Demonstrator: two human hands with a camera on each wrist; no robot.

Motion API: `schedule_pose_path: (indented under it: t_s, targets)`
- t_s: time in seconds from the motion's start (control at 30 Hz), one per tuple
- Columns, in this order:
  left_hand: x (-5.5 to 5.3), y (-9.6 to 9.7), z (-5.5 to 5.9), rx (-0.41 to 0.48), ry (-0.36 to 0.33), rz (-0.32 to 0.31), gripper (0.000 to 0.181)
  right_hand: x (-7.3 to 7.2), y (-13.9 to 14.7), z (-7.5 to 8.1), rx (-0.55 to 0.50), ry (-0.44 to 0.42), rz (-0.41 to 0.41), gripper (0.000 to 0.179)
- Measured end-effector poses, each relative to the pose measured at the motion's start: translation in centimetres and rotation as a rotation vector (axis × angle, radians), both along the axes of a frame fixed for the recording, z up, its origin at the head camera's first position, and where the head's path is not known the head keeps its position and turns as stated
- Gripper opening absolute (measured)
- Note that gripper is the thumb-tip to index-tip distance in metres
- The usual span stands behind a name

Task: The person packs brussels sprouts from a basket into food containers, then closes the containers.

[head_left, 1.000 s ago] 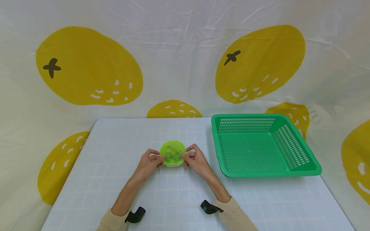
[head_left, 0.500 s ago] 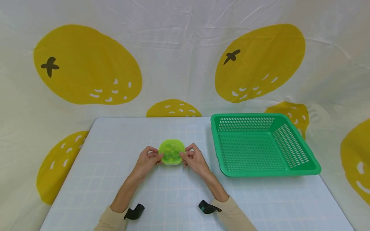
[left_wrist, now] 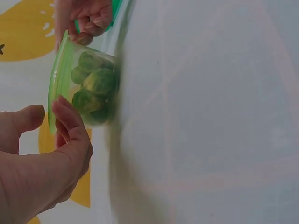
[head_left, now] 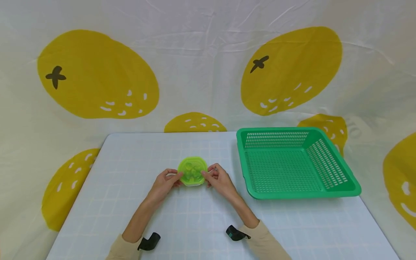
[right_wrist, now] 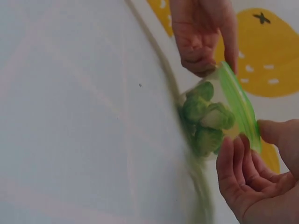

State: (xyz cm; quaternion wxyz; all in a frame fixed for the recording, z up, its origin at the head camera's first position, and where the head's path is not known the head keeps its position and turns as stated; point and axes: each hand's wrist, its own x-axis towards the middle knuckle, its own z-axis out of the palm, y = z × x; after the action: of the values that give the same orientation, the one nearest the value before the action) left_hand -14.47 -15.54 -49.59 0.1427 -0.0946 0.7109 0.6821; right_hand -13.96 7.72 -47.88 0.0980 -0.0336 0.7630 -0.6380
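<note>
A small clear food container (left_wrist: 110, 58) with a lime-green lid (head_left: 192, 169) stands on the table in front of me. Several Brussels sprouts (right_wrist: 203, 112) show through its walls. At its left side my left hand (head_left: 162, 182) holds the lid's rim, thumb above and fingers curled under the edge. On the opposite side my right hand (head_left: 222, 180) pinches the rim the same way, its thumb touching the lid in the right wrist view. The lid sits on the container all round, as far as the views show.
A green plastic basket (head_left: 325, 195) with slotted walls stands at the table's right, beyond my right hand. The table (head_left: 130, 155) wears a pale checked cover. Behind it hangs a white sheet (head_left: 201, 72) printed with yellow fruit.
</note>
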Motion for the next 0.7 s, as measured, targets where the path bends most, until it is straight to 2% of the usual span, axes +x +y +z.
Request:
schedule_pose_path:
  t_s: [0.13, 0.23, 0.37, 0.6, 0.7]
  targets:
    - [0.0, 0.0, 0.2, 0.003, 0.027, 0.035, 0.033, -0.3, 0.0, -1.3, 0.043, 0.061, -0.075, 0.025]
    - [-0.1, 0.0, 0.6, 0.009, 0.041, 0.064, 0.029, -0.4, 0.2, -1.7, 0.054, 0.103, -0.106, 0.022]
    - [-0.1, -0.2, 1.0, 0.006, 0.053, 0.074, 0.027, -0.4, 0.3, -1.4, 0.063, 0.161, -0.11, 0.017]
    - [-0.2, -0.5, 1.7, -0.013, 0.072, 0.05, 0.024, -0.1, 0.5, -0.4, 0.097, 0.226, -0.118, 0.012]
    - [-0.2, -0.6, 2.2, -0.035, 0.089, 0.05, 0.024, -0.1, 0.5, 0.1, 0.136, 0.281, -0.12, 0.011]
